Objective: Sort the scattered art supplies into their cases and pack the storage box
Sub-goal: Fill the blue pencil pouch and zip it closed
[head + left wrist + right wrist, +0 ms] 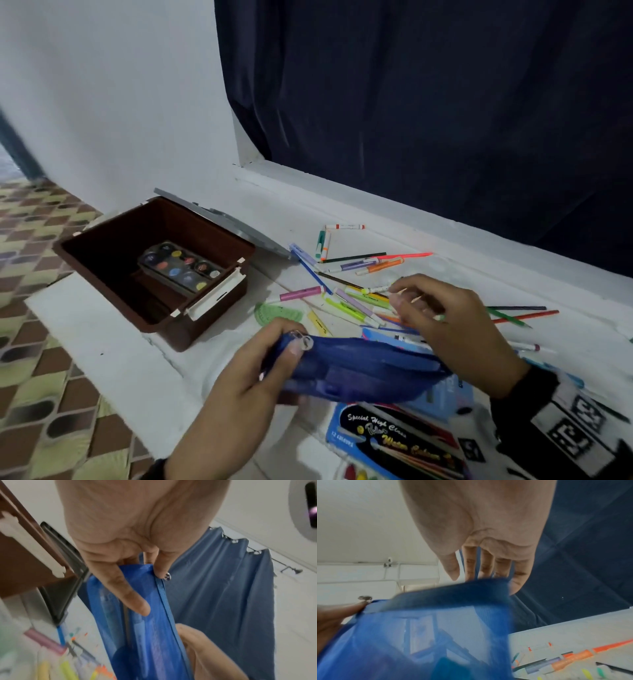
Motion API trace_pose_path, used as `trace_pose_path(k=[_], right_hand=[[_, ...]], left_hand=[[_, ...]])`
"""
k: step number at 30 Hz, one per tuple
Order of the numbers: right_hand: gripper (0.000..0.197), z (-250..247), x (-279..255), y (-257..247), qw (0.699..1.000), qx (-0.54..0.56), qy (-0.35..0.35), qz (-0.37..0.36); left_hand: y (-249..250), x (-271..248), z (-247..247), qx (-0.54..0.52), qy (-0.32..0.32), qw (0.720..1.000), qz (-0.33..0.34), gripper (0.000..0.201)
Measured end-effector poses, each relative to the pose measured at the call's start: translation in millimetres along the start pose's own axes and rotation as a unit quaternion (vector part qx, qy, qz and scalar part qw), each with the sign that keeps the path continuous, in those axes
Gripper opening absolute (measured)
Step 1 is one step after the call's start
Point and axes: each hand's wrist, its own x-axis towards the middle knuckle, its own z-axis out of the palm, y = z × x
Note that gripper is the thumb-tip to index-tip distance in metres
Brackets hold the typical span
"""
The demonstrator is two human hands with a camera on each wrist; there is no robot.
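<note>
Currently I am holding the blue mesh pouch [356,371] just above the white ledge [102,329], between my two hands. My left hand [246,387] is pinching its zipper end, thumb and fingers curled round the fabric beside the metal pull [303,341]. My right hand [455,329] is working at the opposite end; its fingers are curling over the pouch's open edge, and something thin seems to be sticking out between them, though I cannot tell what.

The pouch's long axis is running left to right between my hands, mouth facing up and away from me. The loose markers and pencils [356,301] are lying just beyond that mouth, fanned out on the ledge, and my right hand is the nearer one to them. I judge the next move to be a short reach forward with the right while the left keeps the mouth spread.

The brown storage box [113,253] is standing open, well to my left, with a paint palette [181,267] inside. A watercolour pack [387,442] is lying under the pouch, nearest me. A dark curtain [428,102] is hanging behind the ledge, a white wall [102,85] beside it, and patterned floor tiles [34,377] are showing below on the left.
</note>
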Motion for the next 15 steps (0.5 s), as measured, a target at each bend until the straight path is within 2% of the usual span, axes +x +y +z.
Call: trace_pose_path(k=[2, 4, 6, 8, 10, 12, 14, 15], right_hand=[[0.007, 3.9, 11.2, -2.4, 0.998, 0.053, 0.016, 0.016], [0.013, 14.4, 24.9, 2.4, 0.996, 0.080, 0.008, 0.037], [0.016, 32.5, 41.6, 14.5, 0.996, 0.072, -0.018, 0.056], [0.016, 56.3, 57.9, 25.9, 0.992, 0.061, -0.077, 0.081], [0.017, 81.3, 69.9, 30.1, 0.985, 0.009, -0.152, 0.085], [0.020, 105.3, 77.5, 28.5, 0.971, -0.083, -0.219, 0.051], [0.016, 128.2, 83.7, 29.0, 0.944, -0.187, -0.273, -0.003], [0.020, 138.3, 87.1, 30.7, 0.926, -0.237, -0.294, -0.024]], left_hand=[[11.4, 1.4, -24.4, -0.050, 0.075, 0.996, -0.003, 0.015], [18.2, 4.0, -49.9, -0.086, 0.112, 0.990, -0.005, 0.014], [21.8, 6.4, -71.1, -0.101, 0.135, 0.986, 0.009, 0.015], [22.8, 7.9, -87.1, -0.102, 0.157, 0.982, 0.024, 0.013], [23.1, 8.5, -98.9, -0.098, 0.173, 0.979, 0.040, 0.022], [22.1, 9.1, -108.2, -0.103, 0.190, 0.975, 0.047, 0.025], [18.3, 10.7, -116.5, -0.110, 0.205, 0.972, 0.039, 0.024], [16.4, 12.2, -120.4, -0.116, 0.215, 0.969, 0.033, 0.023]])
